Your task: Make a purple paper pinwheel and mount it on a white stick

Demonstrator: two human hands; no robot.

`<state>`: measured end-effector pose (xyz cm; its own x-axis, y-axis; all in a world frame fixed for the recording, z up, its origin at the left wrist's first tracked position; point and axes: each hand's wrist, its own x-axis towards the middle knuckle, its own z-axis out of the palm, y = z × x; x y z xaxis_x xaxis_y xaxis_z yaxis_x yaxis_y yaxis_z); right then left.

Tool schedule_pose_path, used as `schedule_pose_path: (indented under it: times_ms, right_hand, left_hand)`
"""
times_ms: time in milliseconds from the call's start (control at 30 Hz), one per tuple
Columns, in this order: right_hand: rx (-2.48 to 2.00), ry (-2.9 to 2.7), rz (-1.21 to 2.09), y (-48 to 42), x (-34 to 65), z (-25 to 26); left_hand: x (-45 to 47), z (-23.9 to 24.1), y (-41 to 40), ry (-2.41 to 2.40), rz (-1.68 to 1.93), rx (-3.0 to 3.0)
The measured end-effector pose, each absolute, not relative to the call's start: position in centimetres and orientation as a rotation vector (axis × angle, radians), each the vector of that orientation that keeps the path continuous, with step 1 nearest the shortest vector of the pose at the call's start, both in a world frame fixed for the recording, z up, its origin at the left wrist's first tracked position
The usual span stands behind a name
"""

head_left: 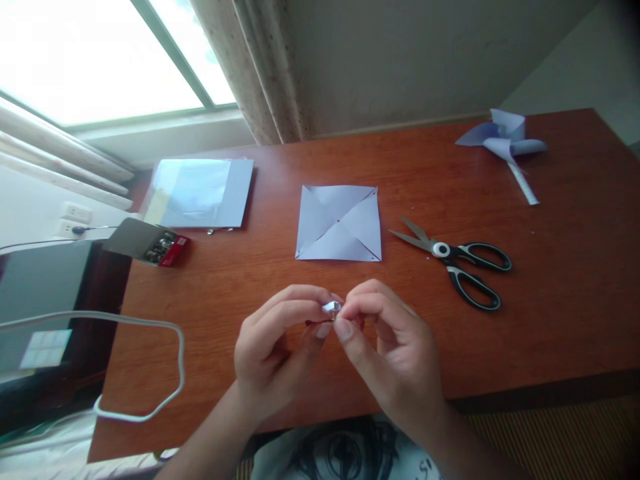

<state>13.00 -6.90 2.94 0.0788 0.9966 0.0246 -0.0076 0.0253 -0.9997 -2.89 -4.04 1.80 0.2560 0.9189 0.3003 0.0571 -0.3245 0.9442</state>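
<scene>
My left hand (280,340) is closed, with its thumb and fingertips pinching a small rolled piece of white paper (331,307). My right hand (395,347) meets it fingertip to fingertip, its thumb and index finger pressed together at the paper's end. A tiny shiny bit shows between the fingertips, too small to name. Beyond the hands lies a square white paper sheet (350,207), cut along its diagonals from the corners, with small dots at its centre and corners. Right of the sheet, scissors (441,250) with black and grey handles rest with their blades apart.
A finished paper pinwheel (505,143) lies at the far right of the wooden table (560,287). At the left are a clear-covered flat pack (200,193), an open small box (165,247) of metal pieces and a white cable (180,360). Behind hangs a curtain (265,67).
</scene>
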Motion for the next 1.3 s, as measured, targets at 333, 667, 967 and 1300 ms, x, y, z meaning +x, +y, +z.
schedule_pose_path:
  times_ms: [333,667,967,1300]
  right_hand:
    - [-1.267,-1.176,1.127,-6.9,12.8,3.1]
    - [-1.306,-1.228,1.09,-7.4,14.4,3.0]
    - [-1.837,-1.713,0.227,-6.6,26.2,-0.6]
    - [-1.907,-2.171,0.154,-6.9,34.6,-2.2]
  left_hand:
    - [-2.9,1.7,-4.1,0.919,1.182,1.614]
    - [-3.2,1.4,-4.3,0.92,1.083,1.531]
    - [-3.0,1.7,-4.2,0.897,1.137,1.342]
    - [-3.2,2.0,-4.3,0.839,1.024,1.316]
